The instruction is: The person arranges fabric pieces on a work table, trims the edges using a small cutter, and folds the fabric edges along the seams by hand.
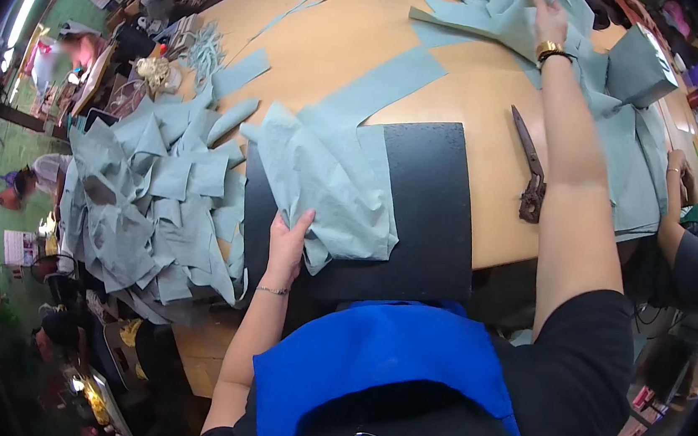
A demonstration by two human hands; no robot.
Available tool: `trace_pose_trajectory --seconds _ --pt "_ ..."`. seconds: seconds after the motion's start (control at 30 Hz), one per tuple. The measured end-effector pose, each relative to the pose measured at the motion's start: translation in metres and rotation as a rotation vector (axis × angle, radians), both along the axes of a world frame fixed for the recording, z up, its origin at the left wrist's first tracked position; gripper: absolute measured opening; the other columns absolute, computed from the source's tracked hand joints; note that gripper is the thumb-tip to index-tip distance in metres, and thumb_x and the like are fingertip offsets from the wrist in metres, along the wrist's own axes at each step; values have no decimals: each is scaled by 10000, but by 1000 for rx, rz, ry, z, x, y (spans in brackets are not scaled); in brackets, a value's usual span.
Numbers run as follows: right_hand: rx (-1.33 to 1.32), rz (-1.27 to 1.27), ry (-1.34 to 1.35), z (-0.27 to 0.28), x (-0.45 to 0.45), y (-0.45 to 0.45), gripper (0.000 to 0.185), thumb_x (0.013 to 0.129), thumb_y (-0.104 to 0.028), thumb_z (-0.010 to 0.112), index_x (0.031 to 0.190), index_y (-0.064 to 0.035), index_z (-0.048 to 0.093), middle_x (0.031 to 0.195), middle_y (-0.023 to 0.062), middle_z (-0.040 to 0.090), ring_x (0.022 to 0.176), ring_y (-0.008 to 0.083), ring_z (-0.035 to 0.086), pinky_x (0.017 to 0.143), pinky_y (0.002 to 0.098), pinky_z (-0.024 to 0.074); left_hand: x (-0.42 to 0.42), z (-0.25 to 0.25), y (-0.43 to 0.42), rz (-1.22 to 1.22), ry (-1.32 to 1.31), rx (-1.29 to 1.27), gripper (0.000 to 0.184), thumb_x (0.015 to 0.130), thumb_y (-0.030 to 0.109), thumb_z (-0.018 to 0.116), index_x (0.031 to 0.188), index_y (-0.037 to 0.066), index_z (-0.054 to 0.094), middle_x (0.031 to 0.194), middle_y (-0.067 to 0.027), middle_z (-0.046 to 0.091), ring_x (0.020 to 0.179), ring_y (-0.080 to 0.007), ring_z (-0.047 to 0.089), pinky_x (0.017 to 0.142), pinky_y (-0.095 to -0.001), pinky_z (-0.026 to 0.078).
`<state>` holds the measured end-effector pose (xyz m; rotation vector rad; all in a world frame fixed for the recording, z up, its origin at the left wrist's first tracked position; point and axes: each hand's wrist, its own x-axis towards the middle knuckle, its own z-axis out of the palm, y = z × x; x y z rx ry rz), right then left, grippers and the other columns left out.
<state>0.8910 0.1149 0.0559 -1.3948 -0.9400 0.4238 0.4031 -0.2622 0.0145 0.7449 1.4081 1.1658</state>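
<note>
My left hand [285,250] pinches the near edge of a crumpled pale blue-green fabric piece [328,178], thumb on top. That piece lies over a black board [432,184] at the table's front edge. My right arm reaches far out to the right, where my right hand [550,25] is closed on cloth in a loose pile of the same fabric [503,18]; its fingertips are partly hidden. A gold band and a dark bracelet circle that wrist. Between the board and my right forearm lie dark metal scissors [528,168].
A big heap of cut fabric pieces [158,191] covers the table's left side. Flat strips [391,83] lie beyond the board on the wooden table [298,53]. Stacked fabric [636,162] sits at the right, near another person's arm [675,191].
</note>
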Motion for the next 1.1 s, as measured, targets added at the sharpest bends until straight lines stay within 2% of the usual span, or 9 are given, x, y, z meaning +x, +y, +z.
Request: trace_pose_trajectory --seconds 0.03,0.17,0.27,0.33,0.53,0.67,0.8,0.97,1.1 --pt "188 -217 -201 17 -8 -2 438 925 -357 633 1149 12 557 1087 115 638 980 201 618 872 345 512 0 0 -1 4 -7 5 463 894 113 677 1283 -39 477 1220 -133 612 1069 -190 602 946 -319 460" --pt "-44 809 -346 25 -119 -101 264 956 -216 606 1152 -40 606 1083 38 668 996 140 623 906 292 487 1 -3 1 -2 -13 8 461 899 121 672 1288 -33 478 1218 -124 613 1072 -185 600 948 -316 457" --pt "-311 985 -688 7 -210 -213 330 885 -360 670 1033 -65 667 954 102 676 897 211 644 800 349 516 -5 -3 0 -3 35 -1 445 907 140 667 1283 -24 494 1207 -108 617 1067 -171 593 943 -310 453" --pt "-80 959 -1012 -23 -234 -247 380 864 -409 674 1057 -83 646 1019 117 665 967 300 626 858 401 485 -15 -2 1 -23 116 23 430 912 154 664 1275 -17 509 1193 -95 621 1061 -160 588 936 -304 452" --pt "-2 888 -708 -42 -232 -287 350 833 -282 715 1090 -57 637 1048 140 663 983 328 619 895 408 469 -195 104 28 -128 940 58 611 871 341 680 1309 -53 519 1200 -175 634 1072 -247 602 962 -354 446" --pt "-124 880 -817 -47 -217 -311 379 842 -284 707 1142 -69 618 1248 153 587 1208 326 525 1045 505 375 -347 154 53 5 1496 141 495 906 235 612 1346 38 502 1239 -191 620 1167 -317 585 975 -362 441" --pt "-186 779 -913 -41 -204 -356 479 817 -342 732 1197 -82 599 1362 170 509 1303 368 443 1085 542 322 -335 144 36 330 2011 33 800 874 595 555 1501 173 294 1540 -164 290 1402 -388 297 1061 -687 219" --pt "-144 725 -863 -44 -175 -462 853 696 -629 746 1299 -60 544 1460 228 404 1362 433 359 1113 557 270 -220 19 -80 -522 1642 424 1022 658 842 558 1465 235 402 1579 -163 216 1469 -376 152 1094 -694 47" --pt "-137 647 -944 -71 -174 -464 800 731 -640 712 1255 -49 582 1442 228 433 1358 448 364 1106 544 298 -184 -21 -107 -616 1488 367 1041 625 775 646 1485 265 358 1572 -100 260 1460 -359 190 1071 -725 78"
